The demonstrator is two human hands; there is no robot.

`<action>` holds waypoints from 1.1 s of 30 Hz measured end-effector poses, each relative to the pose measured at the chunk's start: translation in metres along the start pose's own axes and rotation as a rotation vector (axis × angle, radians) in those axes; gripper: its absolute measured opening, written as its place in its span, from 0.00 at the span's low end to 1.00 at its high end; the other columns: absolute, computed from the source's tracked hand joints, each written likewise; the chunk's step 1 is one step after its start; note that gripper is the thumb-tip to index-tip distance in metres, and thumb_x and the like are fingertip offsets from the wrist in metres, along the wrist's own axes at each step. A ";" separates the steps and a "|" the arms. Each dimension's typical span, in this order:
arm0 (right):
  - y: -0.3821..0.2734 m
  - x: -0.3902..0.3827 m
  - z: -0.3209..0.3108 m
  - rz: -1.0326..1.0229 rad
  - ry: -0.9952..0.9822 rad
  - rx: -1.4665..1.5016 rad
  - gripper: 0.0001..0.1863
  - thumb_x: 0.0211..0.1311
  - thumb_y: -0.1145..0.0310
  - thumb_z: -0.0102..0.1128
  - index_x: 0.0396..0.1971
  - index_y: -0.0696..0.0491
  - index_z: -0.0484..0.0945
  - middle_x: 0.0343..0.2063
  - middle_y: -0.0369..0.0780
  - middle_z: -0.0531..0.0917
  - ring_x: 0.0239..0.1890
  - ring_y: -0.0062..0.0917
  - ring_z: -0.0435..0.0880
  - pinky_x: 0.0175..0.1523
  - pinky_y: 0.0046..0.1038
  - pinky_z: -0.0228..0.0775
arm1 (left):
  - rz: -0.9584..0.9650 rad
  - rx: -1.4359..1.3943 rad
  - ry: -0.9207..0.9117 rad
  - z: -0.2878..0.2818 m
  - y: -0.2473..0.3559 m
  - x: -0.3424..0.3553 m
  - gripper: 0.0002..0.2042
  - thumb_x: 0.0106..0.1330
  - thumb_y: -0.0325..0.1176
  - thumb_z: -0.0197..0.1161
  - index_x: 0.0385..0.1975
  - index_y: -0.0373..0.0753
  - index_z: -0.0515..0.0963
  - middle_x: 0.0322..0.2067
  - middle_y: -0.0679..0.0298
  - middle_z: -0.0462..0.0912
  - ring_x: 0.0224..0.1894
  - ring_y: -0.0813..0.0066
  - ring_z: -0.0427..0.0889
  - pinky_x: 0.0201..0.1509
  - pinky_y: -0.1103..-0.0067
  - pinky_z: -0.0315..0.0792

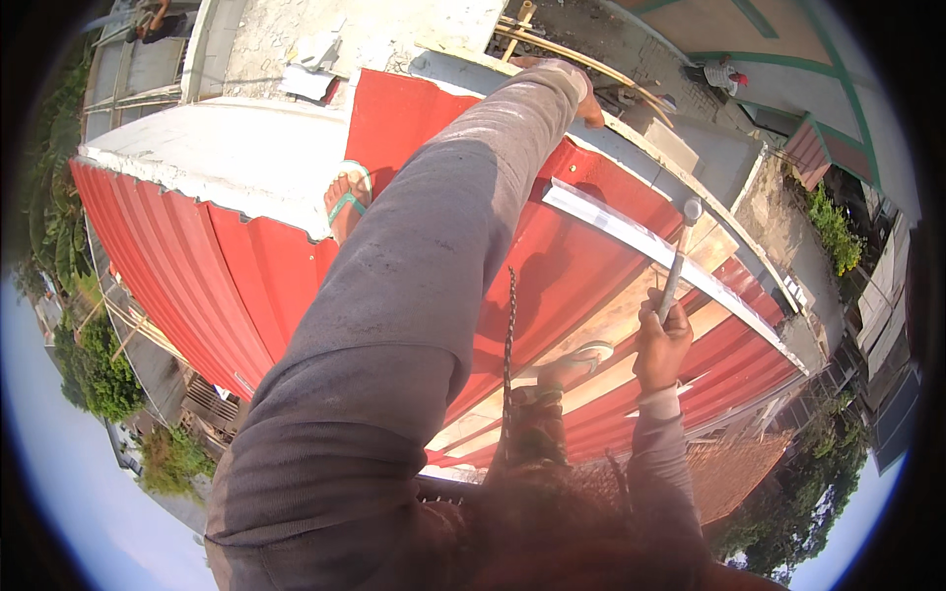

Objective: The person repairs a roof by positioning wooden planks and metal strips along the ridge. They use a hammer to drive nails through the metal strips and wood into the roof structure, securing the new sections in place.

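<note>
My left arm reaches far across the view. My left hand (585,91) lies at the roof's far edge, its thumb and fingers apart on either side of the sleeve, the palm hidden. In my right hand (662,345) is a hammer (675,271), gripped by its handle with the head up. A thin, nail-like point shows beside that grip. Beyond the hammer, a long white metal strip (631,229) runs slantwise over red corrugated roofing sheets (512,330). Two feet in flip-flops show, one foot (347,197) by the white wall edge, the other foot (572,366) near wooden boards (601,389).
A white concrete ledge (227,148) borders the red sheets on the left. Bamboo poles (601,67) lie past the far edge. Ground with a person in a red cap (724,77) is far below; another person (163,25) is at upper left. A patterned strap (509,345) hangs in front.
</note>
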State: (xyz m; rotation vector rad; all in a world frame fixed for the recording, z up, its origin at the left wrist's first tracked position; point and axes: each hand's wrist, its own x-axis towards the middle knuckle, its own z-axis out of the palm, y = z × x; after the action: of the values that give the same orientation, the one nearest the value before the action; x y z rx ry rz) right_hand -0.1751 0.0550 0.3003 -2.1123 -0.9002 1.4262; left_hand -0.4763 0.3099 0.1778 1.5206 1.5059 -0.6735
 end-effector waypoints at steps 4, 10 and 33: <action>-0.090 0.075 0.054 -0.086 -0.183 0.101 0.15 0.68 0.81 0.57 0.53 0.61 0.83 0.33 0.35 0.85 0.18 0.07 0.67 0.20 0.15 0.55 | 0.147 -0.124 0.021 0.005 -0.033 0.040 0.48 0.48 0.75 0.66 0.66 0.47 0.83 0.70 0.52 0.77 0.71 0.47 0.75 0.73 0.57 0.67; -0.144 0.216 0.148 -0.112 -0.436 0.038 0.15 0.71 0.67 0.62 0.49 0.61 0.81 0.28 0.32 0.81 0.19 0.09 0.63 0.22 0.18 0.57 | 0.446 0.261 0.146 0.010 -0.090 0.101 0.24 0.78 0.52 0.55 0.61 0.44 0.86 0.62 0.55 0.84 0.62 0.59 0.83 0.67 0.66 0.75; -0.114 0.268 0.171 -0.628 -0.457 -0.797 0.20 0.51 0.63 0.71 0.39 0.62 0.87 0.28 0.52 0.87 0.30 0.41 0.88 0.36 0.43 0.79 | 0.237 -0.161 0.150 0.010 -0.128 0.110 0.18 0.77 0.42 0.59 0.59 0.42 0.86 0.59 0.59 0.86 0.59 0.66 0.84 0.61 0.71 0.79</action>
State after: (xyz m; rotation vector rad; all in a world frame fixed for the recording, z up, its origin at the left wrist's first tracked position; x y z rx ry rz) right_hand -0.2954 0.3263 0.1398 -1.6602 -2.3735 1.3218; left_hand -0.5860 0.3429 0.0533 1.6199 1.4222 -0.2995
